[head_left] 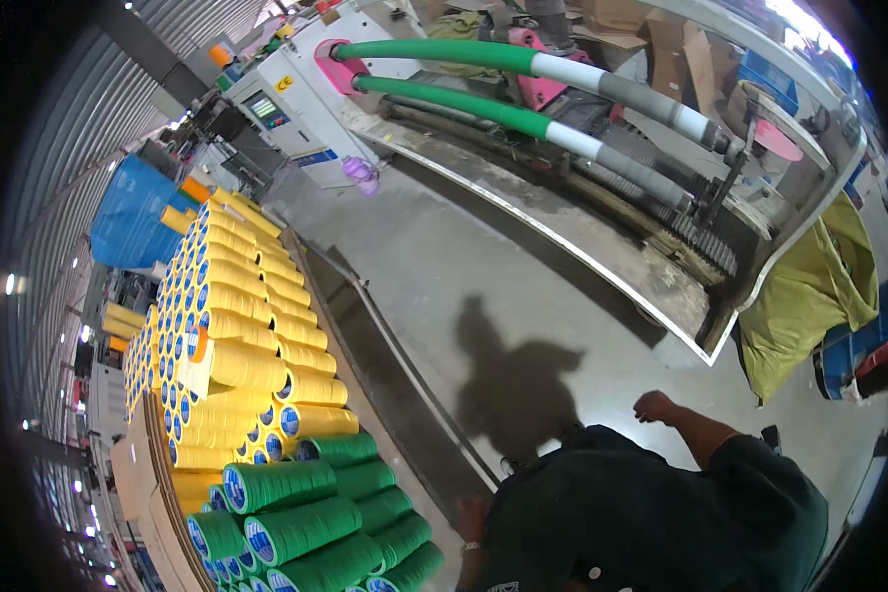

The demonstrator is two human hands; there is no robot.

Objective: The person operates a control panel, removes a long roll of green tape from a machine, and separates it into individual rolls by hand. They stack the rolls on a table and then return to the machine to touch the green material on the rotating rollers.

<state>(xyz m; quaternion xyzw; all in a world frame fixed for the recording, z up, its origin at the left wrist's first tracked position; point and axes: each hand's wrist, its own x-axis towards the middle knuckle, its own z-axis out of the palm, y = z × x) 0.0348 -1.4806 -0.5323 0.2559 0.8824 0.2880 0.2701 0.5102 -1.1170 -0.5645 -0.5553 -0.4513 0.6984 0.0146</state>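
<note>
My right hand (653,407) is held out over the grey floor with its fingers curled in, and nothing shows in it. Low in the picture, my left hand (471,516) hangs in shadow beside the table edge, nearest to the green tape rolls (284,483); its fingers are too dark to make out. The green rolls lie stacked in long stacks at the near end of the table. Beyond them rises a big pile of yellow tape rolls (242,365) with blue-printed cores. An orange roll (198,343) sits against the yellow pile.
Ahead on the right stands a winding machine (523,197) with two long rollers partly covered in green (434,51). A metal rail (395,345) runs along the table. A yellow-green sack (809,296) leans at the machine's right end. A purple bag (360,175) is by the control cabinet (301,113).
</note>
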